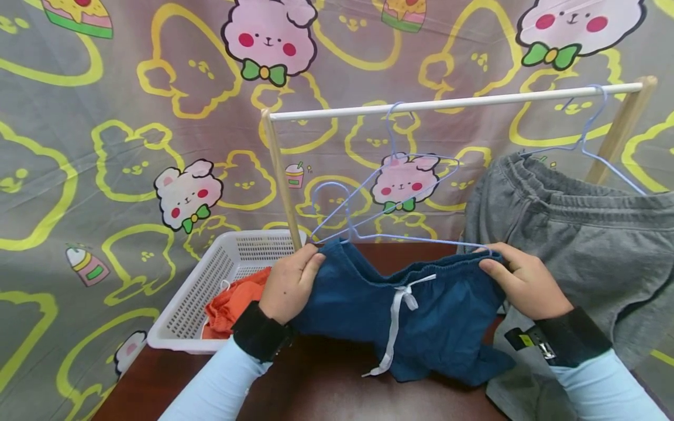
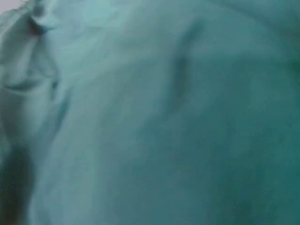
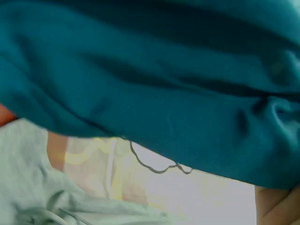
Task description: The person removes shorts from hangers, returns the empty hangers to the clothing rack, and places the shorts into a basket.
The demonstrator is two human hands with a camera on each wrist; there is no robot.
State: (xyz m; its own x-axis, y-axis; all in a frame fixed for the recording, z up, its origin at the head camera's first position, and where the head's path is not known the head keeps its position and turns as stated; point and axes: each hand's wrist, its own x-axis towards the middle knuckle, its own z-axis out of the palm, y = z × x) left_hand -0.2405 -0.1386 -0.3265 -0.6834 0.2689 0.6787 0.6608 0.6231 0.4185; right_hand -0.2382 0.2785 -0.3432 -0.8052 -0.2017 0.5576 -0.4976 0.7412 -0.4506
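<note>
Dark blue shorts (image 1: 347, 304) with a white drawstring (image 1: 395, 327) are stretched between my two hands above the table. My left hand (image 1: 289, 283) grips the left corner of the waistband, thumb on top. On the other side, my right hand (image 1: 521, 280) pinches the right corner together with the end of a light purple wire hanger (image 1: 411, 238). The hanger's lower bar runs along the waistband, and its hook points up and left. Blue cloth fills the left wrist view; in the right wrist view, the shorts (image 3: 140, 93) cross the upper part.
A rack with a white rail (image 1: 337, 112) stands behind the shorts. From it hang a bare purple hanger (image 1: 455, 161) and, at right, grey trousers (image 1: 590, 234) on another hanger. A white basket (image 1: 179, 345) with an orange garment (image 1: 234, 304) sits left on the brown table (image 1: 326, 380).
</note>
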